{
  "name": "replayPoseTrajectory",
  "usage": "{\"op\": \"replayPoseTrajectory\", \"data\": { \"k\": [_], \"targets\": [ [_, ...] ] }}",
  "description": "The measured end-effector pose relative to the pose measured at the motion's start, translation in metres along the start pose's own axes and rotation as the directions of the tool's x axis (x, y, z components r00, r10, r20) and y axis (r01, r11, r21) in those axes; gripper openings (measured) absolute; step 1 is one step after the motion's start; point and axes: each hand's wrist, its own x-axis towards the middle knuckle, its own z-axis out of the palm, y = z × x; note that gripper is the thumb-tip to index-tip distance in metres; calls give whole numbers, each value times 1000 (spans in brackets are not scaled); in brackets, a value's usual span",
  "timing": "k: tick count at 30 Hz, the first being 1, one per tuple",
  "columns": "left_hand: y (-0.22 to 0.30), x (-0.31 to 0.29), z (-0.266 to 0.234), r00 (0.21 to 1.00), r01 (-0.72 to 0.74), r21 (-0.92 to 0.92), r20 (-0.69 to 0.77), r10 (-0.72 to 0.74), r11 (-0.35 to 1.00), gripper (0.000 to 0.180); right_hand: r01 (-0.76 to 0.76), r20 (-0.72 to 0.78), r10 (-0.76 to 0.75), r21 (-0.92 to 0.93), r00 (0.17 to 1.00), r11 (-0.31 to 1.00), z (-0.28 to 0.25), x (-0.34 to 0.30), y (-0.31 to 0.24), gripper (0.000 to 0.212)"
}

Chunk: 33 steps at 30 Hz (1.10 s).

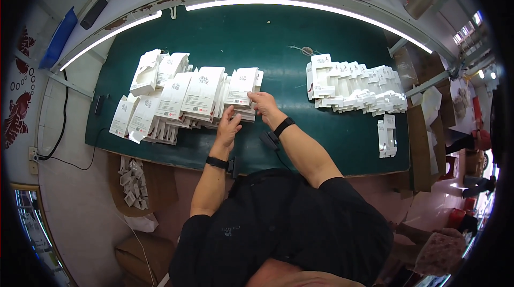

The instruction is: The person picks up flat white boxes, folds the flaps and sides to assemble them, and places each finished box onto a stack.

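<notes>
At the front end of the left group of white printed boxes [201, 91], one flat-faced white box [241, 86] stands upright. My right hand [266, 107] has its fingers and thumb closed on the right edge of this box. Just below its lower left corner is my left hand [228, 127], fingers apart and pointing up; whether the fingertips touch the box is hard to make out. Behind it, several similar boxes lean against one another in rows toward the left.
A second row of white boxes [356, 83] leans on the right of the green table [278, 35]. One white open-framed piece [386, 136] lies near the right front. Cartons [142, 188] stand below the left side. A bright light tube [316, 6] spans the back, with a string [306, 50] beneath it.
</notes>
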Motion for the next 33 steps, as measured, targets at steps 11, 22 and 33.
{"op": "replayPoseTrajectory", "data": {
  "k": [11,22,33],
  "targets": [
    [-6,-5,-5,997,43,-113,-63,-51,993,40,7,7,-6,-117,1000,993,-10,-14,-6,35],
    [-1,-3,34,995,87,-67,59,-83,994,46,25,174,-17,-45,985,999,-68,-69,-8,38],
    [10,-16,88,960,255,-523,239,-147,813,40,415,167,-396,-98,903,905,-98,-119,-25,57]
  ]
}}
